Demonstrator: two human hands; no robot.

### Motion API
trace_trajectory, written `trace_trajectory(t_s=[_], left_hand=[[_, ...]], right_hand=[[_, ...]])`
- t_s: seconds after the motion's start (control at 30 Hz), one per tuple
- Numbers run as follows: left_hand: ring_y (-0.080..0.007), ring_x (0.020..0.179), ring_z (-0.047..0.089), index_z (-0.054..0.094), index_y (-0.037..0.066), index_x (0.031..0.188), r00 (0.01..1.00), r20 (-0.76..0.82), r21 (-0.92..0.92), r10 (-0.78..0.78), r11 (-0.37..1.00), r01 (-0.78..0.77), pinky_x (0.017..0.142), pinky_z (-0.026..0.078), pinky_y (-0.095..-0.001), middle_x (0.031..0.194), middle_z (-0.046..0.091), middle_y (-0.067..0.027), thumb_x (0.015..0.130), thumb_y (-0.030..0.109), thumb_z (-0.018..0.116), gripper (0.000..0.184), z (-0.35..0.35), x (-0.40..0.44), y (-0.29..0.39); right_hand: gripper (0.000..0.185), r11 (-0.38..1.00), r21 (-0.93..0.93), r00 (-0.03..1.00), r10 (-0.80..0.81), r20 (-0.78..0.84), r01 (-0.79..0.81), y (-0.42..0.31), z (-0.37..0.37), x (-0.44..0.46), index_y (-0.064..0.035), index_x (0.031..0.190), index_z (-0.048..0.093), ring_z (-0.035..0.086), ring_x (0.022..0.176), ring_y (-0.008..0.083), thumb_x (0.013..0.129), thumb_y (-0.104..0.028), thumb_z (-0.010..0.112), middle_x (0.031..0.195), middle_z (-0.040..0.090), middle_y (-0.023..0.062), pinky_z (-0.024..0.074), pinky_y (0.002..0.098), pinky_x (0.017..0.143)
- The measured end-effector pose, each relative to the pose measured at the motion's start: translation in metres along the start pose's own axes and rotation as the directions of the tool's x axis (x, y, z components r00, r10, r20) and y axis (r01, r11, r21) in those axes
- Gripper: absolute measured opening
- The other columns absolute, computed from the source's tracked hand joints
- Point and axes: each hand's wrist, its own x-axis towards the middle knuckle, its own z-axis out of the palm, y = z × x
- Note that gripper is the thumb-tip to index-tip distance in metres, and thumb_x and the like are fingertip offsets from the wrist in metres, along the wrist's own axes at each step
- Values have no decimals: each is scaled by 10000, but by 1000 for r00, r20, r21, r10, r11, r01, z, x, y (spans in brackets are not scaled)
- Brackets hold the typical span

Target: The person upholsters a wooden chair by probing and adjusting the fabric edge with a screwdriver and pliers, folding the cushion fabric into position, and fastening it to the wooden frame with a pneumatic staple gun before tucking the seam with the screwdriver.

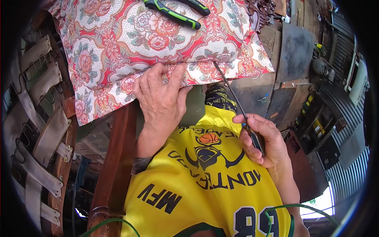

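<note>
Watching through the head camera, I see the left hand on the folded edge of a padded red-and-white floral fabric cover, knuckles bent along the seam; I cannot tell whether its fingers pinch the cloth or only press it; the right hand is closed round the black handle of a thin, straight, dark-shafted tool, whose tip meets the cover's seam to the right of the left hand; the cover spreads across the top of my view, and black-and-green-handled pliers lie on it, well apart from both hands; below its left side runs a glossy reddish-brown wooden rail, with grey webbing straps farther left; a bright yellow printed jersey fills the lower middle, under the right hand and tool.
</note>
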Motion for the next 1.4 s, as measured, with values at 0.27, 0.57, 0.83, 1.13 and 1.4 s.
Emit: trace_trajectory(t_s=[0.27, 0.57, 0.83, 1.13, 1.4], left_hand=[[-285, 1227, 532, 681, 147, 1324, 998, -46, -19, 46, 999, -47, 1069, 321, -477, 1266, 597, -81, 799, 238, 853, 560, 0, 5, 18], [-270, 1012, 699, 735, 83, 1248, 945, -201, -335, 258, 888, -314, 865, 555, -397, 1130, 718, -76, 807, 116, 828, 452, 36, 20, 32], [-268, 942, 711, 778, 86, 1176, 915, -344, -330, 209, 886, -327, 807, 568, -380, 1057, 740, -76, 821, 132, 818, 361, 55, 17, 30], [-236, 948, 712, 770, 86, 1136, 904, -388, -305, 179, 901, -309, 797, 577, -364, 1055, 733, -54, 879, 224, 787, 293, 60, 17, 31], [-209, 938, 729, 783, 84, 1112, 885, -425, -290, 189, 898, -331, 767, 586, -329, 1053, 762, -50, 884, 223, 781, 268, 63, 18, 28]], right_hand=[[334, 1000, 22, 1000, 15, 11, -15, 1, -2, 0, 10, 1253, 641, 489, 388, 111, 1101, -268, 536, 708, 609, 73, 363, 228, 328], [363, 998, 49, 999, 42, -14, -41, 0, 12, -11, 18, 1297, 629, 484, 387, 114, 1106, -272, 522, 696, 583, 65, 349, 232, 320], [397, 963, 239, 991, 114, 73, -128, 0, 12, -4, 34, 1304, 616, 494, 416, 132, 1118, -289, 480, 768, 602, 90, 345, 256, 297], [374, 949, 263, 984, 177, 8, -173, -5, 29, -9, 1, 1307, 627, 438, 427, 101, 1118, -289, 483, 759, 556, 56, 319, 237, 303], [362, 977, 147, 973, 176, -148, -154, -12, 54, -14, -12, 1318, 630, 419, 432, 80, 1112, -280, 501, 733, 544, 31, 287, 232, 310]])
